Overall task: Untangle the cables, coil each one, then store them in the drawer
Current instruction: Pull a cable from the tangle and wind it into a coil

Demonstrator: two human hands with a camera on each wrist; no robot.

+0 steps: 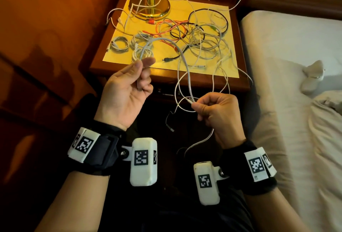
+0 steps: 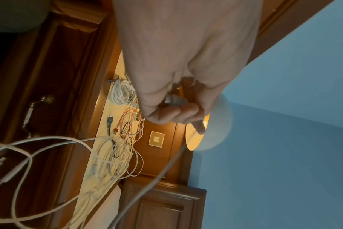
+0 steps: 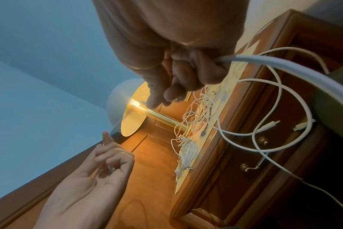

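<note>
Nightstand (image 1: 185, 79) holds the tangle (image 1: 196, 35); I pinch a white cable (image 1: 182, 56) in left hand (image 1: 127, 87) and right hand (image 1: 216, 113), held near, stretched apart for coiling.

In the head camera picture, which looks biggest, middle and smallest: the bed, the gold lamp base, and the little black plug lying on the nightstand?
1. The bed looks biggest.
2. The gold lamp base comes next.
3. The little black plug looks smallest.

The bed lies nearer the camera, which makes it look bigger still.
</note>
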